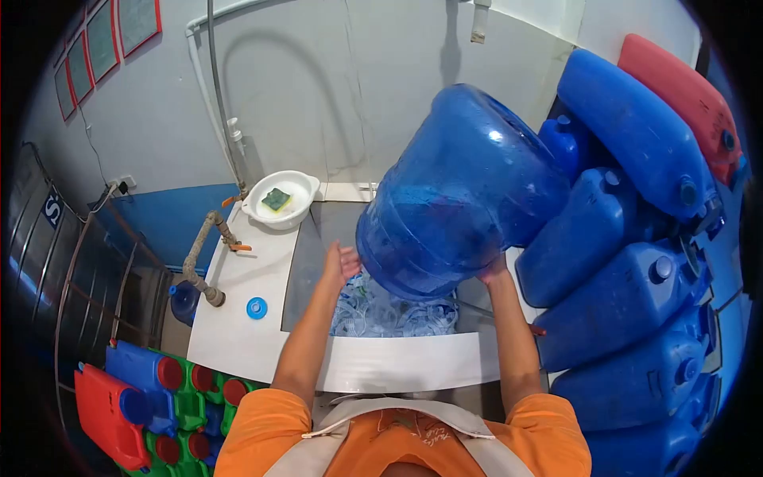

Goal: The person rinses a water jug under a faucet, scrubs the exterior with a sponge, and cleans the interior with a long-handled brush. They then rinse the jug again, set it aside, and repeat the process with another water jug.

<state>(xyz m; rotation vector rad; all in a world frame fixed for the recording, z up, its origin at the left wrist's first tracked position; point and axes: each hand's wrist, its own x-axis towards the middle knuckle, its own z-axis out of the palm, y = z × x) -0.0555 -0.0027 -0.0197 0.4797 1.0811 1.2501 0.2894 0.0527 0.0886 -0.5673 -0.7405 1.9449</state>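
A large translucent blue water jug [453, 191] is tilted over the sink [306, 270], its base toward the lower left and its narrower end toward the right. My right hand [494, 269] supports its lower right side, the fingers partly hidden behind the jug. Beside the jug's lower left edge is my left hand [342, 264], palm facing the jug and fingers apart. Many small clear and bluish pieces [389, 314] lie in the sink below.
A white basin [306, 191] with a green and yellow sponge [276, 199] sits at the counter's back left. Nearby are a pipe with an orange-handled valve [240, 247] and a blue cap [257, 308]. Blue containers [604, 310] are stacked right; red and green ones [103, 413] stand lower left.
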